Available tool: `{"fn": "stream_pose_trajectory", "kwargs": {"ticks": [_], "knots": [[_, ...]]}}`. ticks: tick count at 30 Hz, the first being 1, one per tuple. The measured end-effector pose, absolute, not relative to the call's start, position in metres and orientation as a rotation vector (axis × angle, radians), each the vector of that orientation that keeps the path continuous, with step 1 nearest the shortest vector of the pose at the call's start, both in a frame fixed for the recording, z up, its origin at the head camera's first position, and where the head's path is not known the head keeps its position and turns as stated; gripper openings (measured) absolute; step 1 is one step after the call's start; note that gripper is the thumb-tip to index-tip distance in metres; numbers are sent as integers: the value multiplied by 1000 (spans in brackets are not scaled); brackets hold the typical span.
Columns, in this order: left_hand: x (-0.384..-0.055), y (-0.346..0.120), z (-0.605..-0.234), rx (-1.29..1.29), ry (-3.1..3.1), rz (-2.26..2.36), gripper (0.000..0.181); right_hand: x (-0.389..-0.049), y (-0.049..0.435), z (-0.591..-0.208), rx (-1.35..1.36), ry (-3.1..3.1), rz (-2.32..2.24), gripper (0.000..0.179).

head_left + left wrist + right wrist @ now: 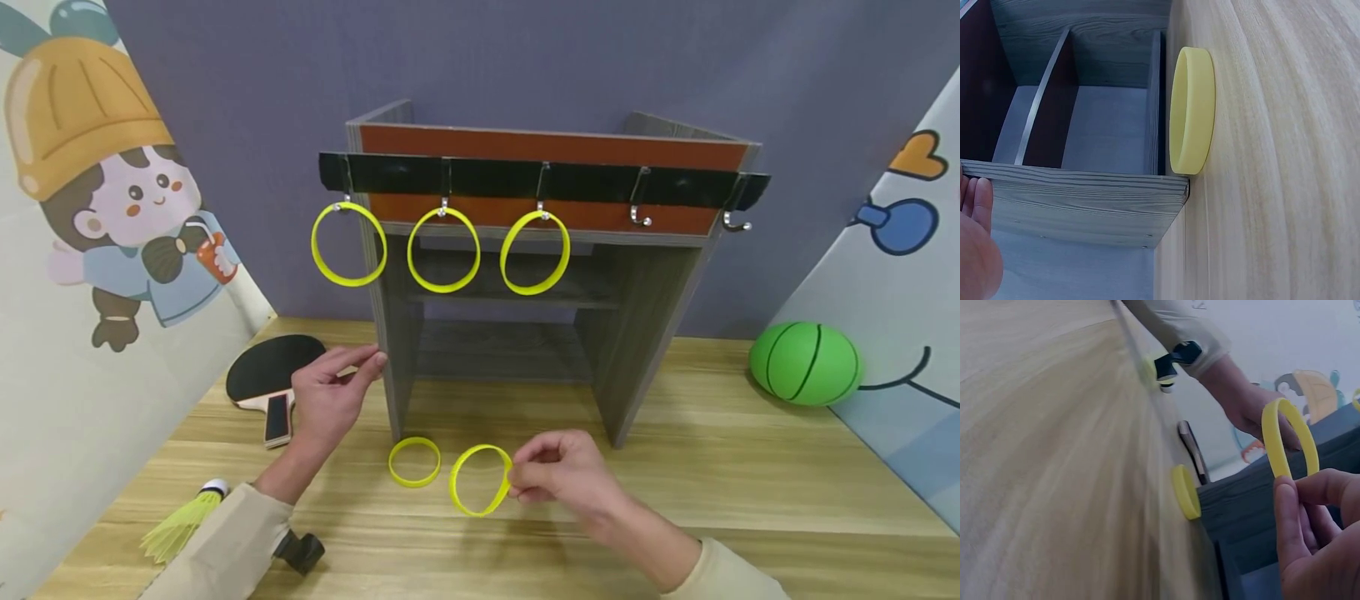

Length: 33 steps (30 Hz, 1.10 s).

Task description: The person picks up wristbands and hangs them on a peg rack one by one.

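Note:
My right hand [566, 475] pinches a yellow ring [453, 492] between thumb and fingertips. In the right wrist view that ring [1270, 440] stands upright above the fingers. A second yellow ring [415, 484] lies flat on the table by the shelf's left foot. My left hand [330, 396] is at the front edge of the grey wooden shelf's left panel [388, 333]; its fingertips [984, 194] rest against the panel's outer face. Three yellow rings [316, 254] [444, 290] [535, 291] hang from the left hooks of a black hook rail [495, 177] across the shelf's top.
Two silver hooks [640, 218] [737, 225] at the rail's right carry nothing. A table tennis bat [266, 362] and a shuttlecock [180, 525] lie at left on the wooden table [712, 483]. A green ball [806, 364] sits by the right wall.

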<state>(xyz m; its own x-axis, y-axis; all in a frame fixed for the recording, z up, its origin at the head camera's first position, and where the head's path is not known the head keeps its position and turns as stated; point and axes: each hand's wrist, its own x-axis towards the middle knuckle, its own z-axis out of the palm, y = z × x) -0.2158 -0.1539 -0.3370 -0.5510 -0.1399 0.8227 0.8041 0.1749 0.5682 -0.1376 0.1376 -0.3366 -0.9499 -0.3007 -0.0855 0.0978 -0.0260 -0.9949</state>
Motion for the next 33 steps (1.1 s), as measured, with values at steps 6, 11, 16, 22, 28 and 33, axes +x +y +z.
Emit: {"fn": "stream_pose_trajectory", "kwargs": {"ticks": [6, 11, 16, 22, 28, 33], "knots": [[-216, -155, -338, -645, -1655, -1493, 14, -142, 151, -325, -208, 1987, -2137, 7], [-216, -154, -338, -643, -1655, -1498, 14, -146, 161, -312, -211, 1962, -2219, 8], [-216, -155, -338, -646, -1658, -1495, 14, -149, 170, -297, -246, 1912, -2314, 12], [-216, -155, -338, -644, -1663, -1497, 14, -151, 179, -279, -279, 1923, -2391, 12], [-216, -155, -338, -639, -1672, -1490, 15, -151, 184, -264, -298, 1970, -2428, 9], [-216, -155, -338, -639, -1672, -1493, 15, -151, 191, -252, -354, 1915, -2531, 10]]}}
